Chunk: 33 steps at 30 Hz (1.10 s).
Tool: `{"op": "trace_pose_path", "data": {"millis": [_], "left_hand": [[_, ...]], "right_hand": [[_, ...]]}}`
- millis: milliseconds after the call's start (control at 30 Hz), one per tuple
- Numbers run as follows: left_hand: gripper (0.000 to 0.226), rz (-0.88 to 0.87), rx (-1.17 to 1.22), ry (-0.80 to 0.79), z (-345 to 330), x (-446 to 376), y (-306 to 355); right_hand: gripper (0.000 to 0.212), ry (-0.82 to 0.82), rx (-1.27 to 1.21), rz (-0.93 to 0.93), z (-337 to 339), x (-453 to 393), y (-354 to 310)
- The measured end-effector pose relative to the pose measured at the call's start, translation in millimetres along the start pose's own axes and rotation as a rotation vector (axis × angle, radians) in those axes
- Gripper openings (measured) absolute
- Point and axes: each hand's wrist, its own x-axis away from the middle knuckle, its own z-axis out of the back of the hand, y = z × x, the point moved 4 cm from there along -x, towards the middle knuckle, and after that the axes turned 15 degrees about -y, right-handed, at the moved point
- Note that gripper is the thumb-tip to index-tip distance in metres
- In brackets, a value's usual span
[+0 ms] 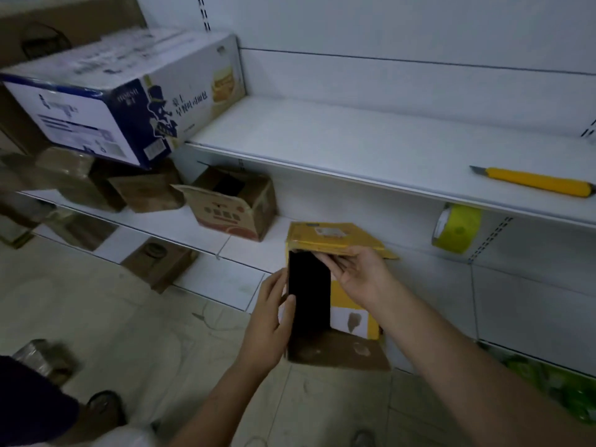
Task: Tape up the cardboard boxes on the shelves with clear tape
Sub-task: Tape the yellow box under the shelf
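Head view: a small yellow cardboard box with its flaps open is held in front of the lower white shelf. The left hand is wrapped around its left edge, thumb inside the dark opening. The right hand pinches the upper flap. A yellow-green tape roll is seen under the upper shelf, where a yellow utility knife lies.

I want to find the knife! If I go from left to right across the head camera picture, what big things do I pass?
White and blue box → open brown box → left hand → yellow box → right hand → green tape roll → yellow knife.
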Motion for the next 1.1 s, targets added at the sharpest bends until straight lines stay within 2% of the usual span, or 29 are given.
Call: {"op": "trace_pose_path", "data": {"millis": [167, 267, 333, 400, 533, 700, 767, 833, 900, 933, 1000, 1100], "left_hand": [[0.076, 0.027, -0.123, -0.077, -4, -16, -11], [0.098, 0.175, -0.245, -0.156, -4, -22, -24], [0.085, 0.218, -0.426, -0.243, -7, -21, -32], [0.063, 0.173, -0.565, -0.379, -13, -25, -34], [0.062, 0.283, -0.71, -0.581, -11, -41, -39], [0.093, 0.309, -0.521, -0.964, 8, -42, -28], [0.098, 0.264, -0.587, -1.089, 18, -45, -19], [0.076, 0.177, -0.763, -1.044, 21, -59, -14], [0.047, 0.146, -0.882, -0.864, 25, -83, -9], [0.042, 0.161, -0.882, -0.787, 27, -95, -8], [0.039, 0.227, -0.769, -0.703, 31, -116, -13], [0.036, 0.333, -0.582, -0.557, 39, -135, -32]], "right_hand": [[0.032, -0.059, -0.211, -0.075, -30, 1, 2], [0.032, -0.051, -0.333, -0.054, -39, -3, -8], [0.032, -0.034, -0.343, -0.07, -38, -10, -7], [0.033, -0.015, -0.304, -0.095, -32, -19, -2], [0.031, 0.028, -0.211, -0.121, -19, -33, -8], [0.028, 0.071, 0.019, -0.125, -3, -50, -31], [0.025, 0.096, 0.139, -0.157, 6, -57, -32], [0.019, 0.116, 0.25, -0.186, 17, -63, -29], [0.016, 0.158, 0.301, -0.22, 29, -66, -28], [0.017, 0.182, 0.296, -0.244, 35, -65, -31], [0.024, 0.191, 0.376, -0.287, 46, -62, -47], [0.046, 0.207, 0.657, -0.353, 59, -54, -79]]}}
